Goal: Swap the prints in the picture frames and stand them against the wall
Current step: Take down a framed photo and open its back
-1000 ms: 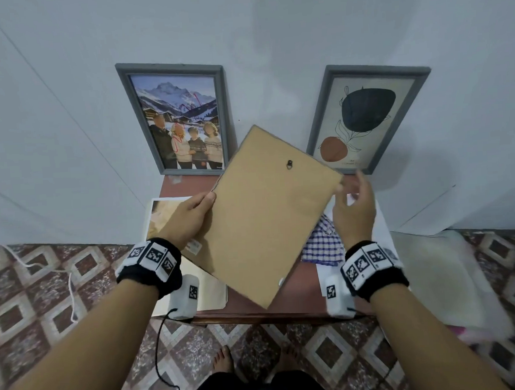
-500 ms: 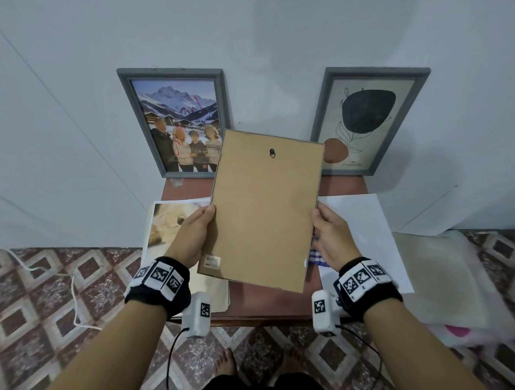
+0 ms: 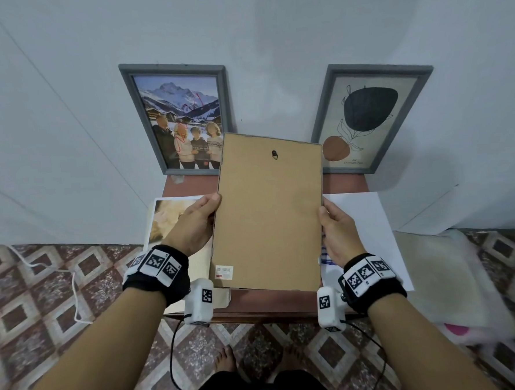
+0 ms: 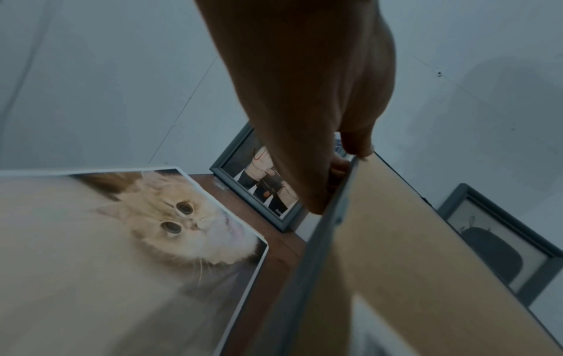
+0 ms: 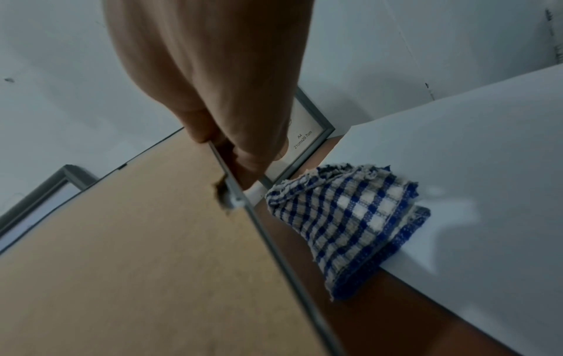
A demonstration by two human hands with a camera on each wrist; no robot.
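Observation:
I hold a picture frame (image 3: 269, 215) above the small table, its brown backing board (image 4: 426, 277) toward me and a hanger hook near its top. My left hand (image 3: 196, 222) grips its left edge, my right hand (image 3: 335, 229) grips its right edge (image 5: 240, 204). Two grey frames lean on the wall: one with a mountain family photo (image 3: 182, 121) at left, one with an abstract leaf print (image 3: 366, 119) at right. A cat print (image 4: 127, 240) lies flat on the table's left side. The held frame's front is hidden.
A white sheet (image 3: 364, 233) lies on the table's right side with a folded blue checked cloth (image 5: 350, 221) on it. The reddish table (image 3: 257, 312) is small, its front edge near my feet. A white cable (image 3: 71, 284) and a pale cushion (image 3: 445, 279) lie on the tiled floor.
The held frame turned from tilted to upright and squared to me. My right hand slid from its upper right corner down to mid right edge; the left hand kept its grip.

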